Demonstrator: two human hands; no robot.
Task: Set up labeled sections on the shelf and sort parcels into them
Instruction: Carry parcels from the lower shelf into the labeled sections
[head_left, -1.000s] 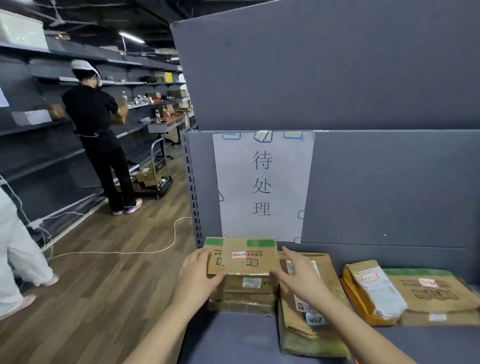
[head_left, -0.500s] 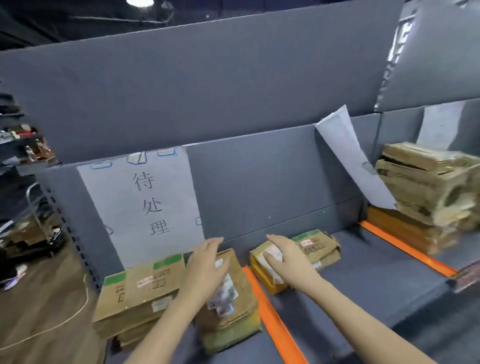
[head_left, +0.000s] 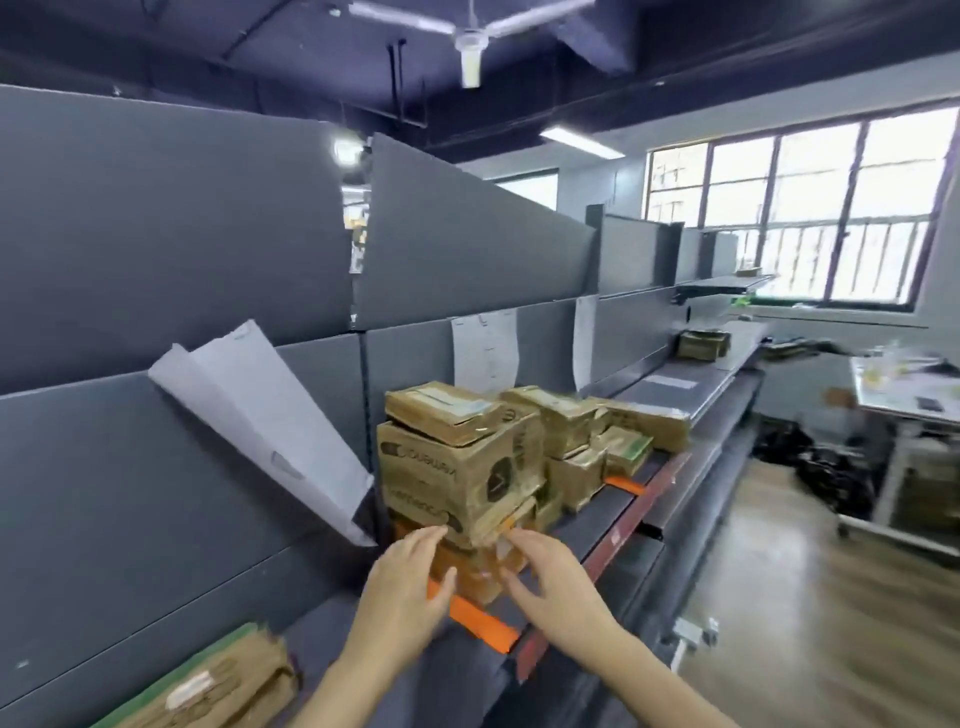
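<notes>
A tall stack of brown cardboard parcels (head_left: 457, 467) stands on the grey shelf (head_left: 587, 525), just right of an orange divider strip (head_left: 480, 621). My left hand (head_left: 408, 582) and my right hand (head_left: 550, 577) reach toward the bottom of that stack, fingers spread and relaxed, holding nothing. A white paper label (head_left: 270, 421) hangs crooked and half peeled from the back panel, left of the stack. More parcels (head_left: 587, 436) are piled further right. A flat parcel with a green edge (head_left: 208, 680) lies at the lower left.
Two more white labels (head_left: 485, 348) hang on the back panel further along. Another parcel pile (head_left: 701, 345) sits far down the shelf. A white table (head_left: 914, 395) stands on the wooden floor at the right, beneath large windows (head_left: 810, 213).
The view has swung right along the shelf, away from the first labelled section. Both hands left the parcels there and now reach for the base of the tall stack past the orange divider.
</notes>
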